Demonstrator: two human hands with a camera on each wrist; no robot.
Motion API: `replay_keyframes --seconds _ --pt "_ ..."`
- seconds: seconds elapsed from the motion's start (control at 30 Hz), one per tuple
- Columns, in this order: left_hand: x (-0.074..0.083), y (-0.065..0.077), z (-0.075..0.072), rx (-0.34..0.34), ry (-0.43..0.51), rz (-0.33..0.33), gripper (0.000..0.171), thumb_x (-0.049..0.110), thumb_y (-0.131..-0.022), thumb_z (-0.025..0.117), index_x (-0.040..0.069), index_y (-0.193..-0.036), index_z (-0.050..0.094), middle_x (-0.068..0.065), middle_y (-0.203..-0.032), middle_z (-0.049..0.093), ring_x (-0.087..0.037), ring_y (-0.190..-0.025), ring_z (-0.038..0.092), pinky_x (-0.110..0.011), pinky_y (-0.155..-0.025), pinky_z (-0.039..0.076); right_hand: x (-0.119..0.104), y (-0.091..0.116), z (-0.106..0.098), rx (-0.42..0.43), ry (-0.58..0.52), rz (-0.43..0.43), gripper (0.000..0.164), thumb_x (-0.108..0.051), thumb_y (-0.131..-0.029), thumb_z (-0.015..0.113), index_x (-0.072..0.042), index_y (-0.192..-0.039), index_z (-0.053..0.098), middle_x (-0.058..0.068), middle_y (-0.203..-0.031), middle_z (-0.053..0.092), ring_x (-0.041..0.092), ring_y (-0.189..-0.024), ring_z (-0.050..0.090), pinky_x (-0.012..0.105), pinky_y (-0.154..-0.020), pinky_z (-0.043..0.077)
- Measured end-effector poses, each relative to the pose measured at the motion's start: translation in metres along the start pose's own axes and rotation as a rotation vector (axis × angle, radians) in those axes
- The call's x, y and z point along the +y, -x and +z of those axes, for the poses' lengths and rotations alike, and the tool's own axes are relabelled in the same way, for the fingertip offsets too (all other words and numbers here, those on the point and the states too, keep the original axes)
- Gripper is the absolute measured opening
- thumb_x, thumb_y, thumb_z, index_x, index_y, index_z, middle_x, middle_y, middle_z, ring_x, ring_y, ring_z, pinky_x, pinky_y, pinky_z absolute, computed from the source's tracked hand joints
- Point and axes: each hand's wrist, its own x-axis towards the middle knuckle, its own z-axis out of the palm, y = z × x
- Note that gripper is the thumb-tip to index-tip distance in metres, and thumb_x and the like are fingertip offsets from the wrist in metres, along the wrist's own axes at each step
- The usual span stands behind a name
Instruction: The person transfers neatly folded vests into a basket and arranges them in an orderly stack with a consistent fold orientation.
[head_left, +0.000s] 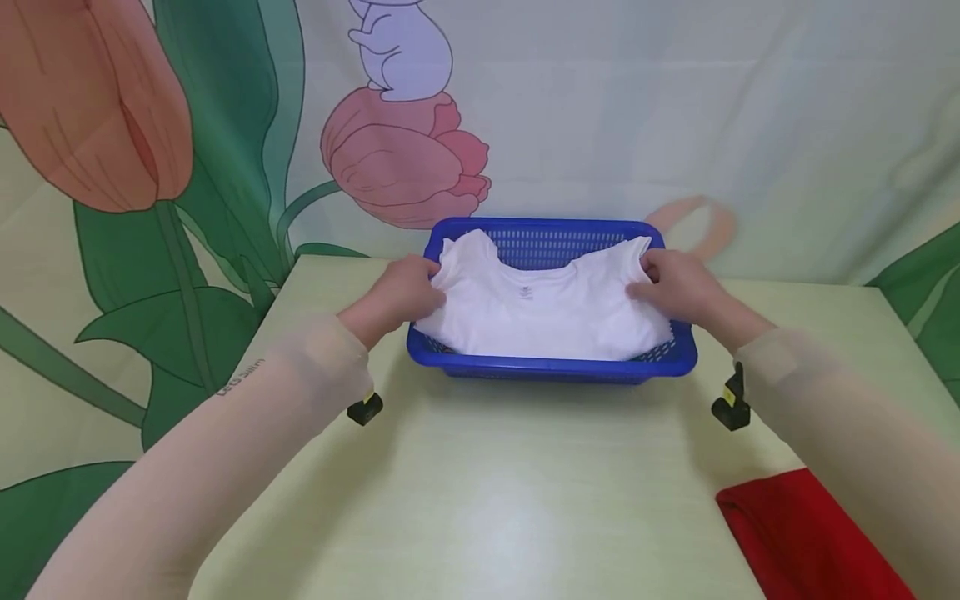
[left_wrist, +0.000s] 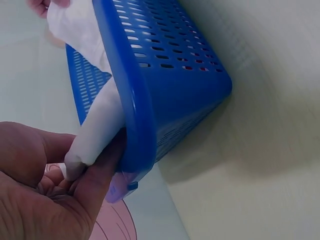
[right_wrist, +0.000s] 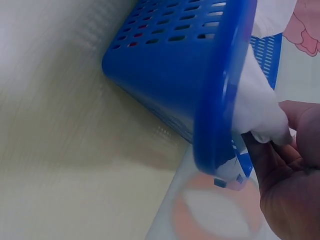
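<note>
A white T-shirt [head_left: 532, 312] with a small print under its round neckline lies spread in the top of a blue plastic basket [head_left: 551, 367]. My left hand [head_left: 401, 296] pinches its left side between thumb and fingers, right at the basket's rim. On the opposite side my right hand [head_left: 678, 287] pinches the other edge. In the left wrist view the pinched white cloth [left_wrist: 102, 120] bunches over the rim beside the thumb. The right wrist view shows the cloth [right_wrist: 260, 105] gathered in the fingertips the same way. What lies under the shirt is mostly hidden.
A folded red cloth [head_left: 813, 533] lies on the pale table [head_left: 480, 483] at the near right, beneath the right forearm. Behind the basket hangs a curtain [head_left: 600, 108] printed with tulips and a white animal. Reddish specks show through the basket's side holes in both wrist views.
</note>
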Motion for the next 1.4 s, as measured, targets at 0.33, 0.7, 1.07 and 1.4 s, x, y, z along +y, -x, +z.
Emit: replay_keyframes --seconds 0.33,0.7,1.07,1.4 --pt "0.01 0.005 -0.003 0.001 -0.116 0.016 0.052 0.019 -0.107 0.063 -0.006 -0.151 0.05 -0.021 -0.135 0.063 -0.031 -0.109 0.066 -0.042 -0.1 0.06 -0.001 0.001 -0.014 -0.051 0.025 0.048 0.053 -0.023 -0.104 0.067 0.016 -0.138 0.055 0.036 -0.121 0.07 0.047 -0.106 0.07 0.058 -0.091 0.058" --pt "0.029 0.015 -0.007 0.233 -0.352 0.197 0.047 0.016 -0.107 0.063 -0.002 -0.15 0.056 -0.021 -0.145 0.064 -0.036 -0.129 0.065 -0.047 -0.108 0.056 -0.015 0.005 -0.024 0.014 0.109 -0.037 0.042 -0.018 -0.105 0.066 0.012 -0.134 0.063 0.032 -0.127 0.07 0.046 -0.119 0.067 0.058 -0.104 0.053" --pt "0.039 0.0 0.041 0.028 -0.543 0.367 0.05 0.021 -0.112 0.055 0.004 -0.158 0.05 -0.016 -0.161 0.052 -0.033 -0.151 0.048 -0.046 -0.125 0.038 -0.038 0.002 0.013 -0.307 0.263 -0.145 0.053 -0.025 -0.107 0.064 0.004 -0.151 0.056 0.028 -0.15 0.058 0.048 -0.143 0.051 0.059 -0.122 0.039" --pt "0.039 -0.006 0.057 -0.06 -0.506 0.175 0.062 0.034 -0.113 0.051 0.001 -0.164 0.037 -0.021 -0.165 0.045 -0.036 -0.156 0.038 -0.051 -0.127 0.033 -0.038 0.001 0.03 -0.415 0.271 -0.082 0.058 -0.024 -0.108 0.06 0.005 -0.156 0.047 0.029 -0.156 0.052 0.049 -0.147 0.045 0.059 -0.125 0.033"
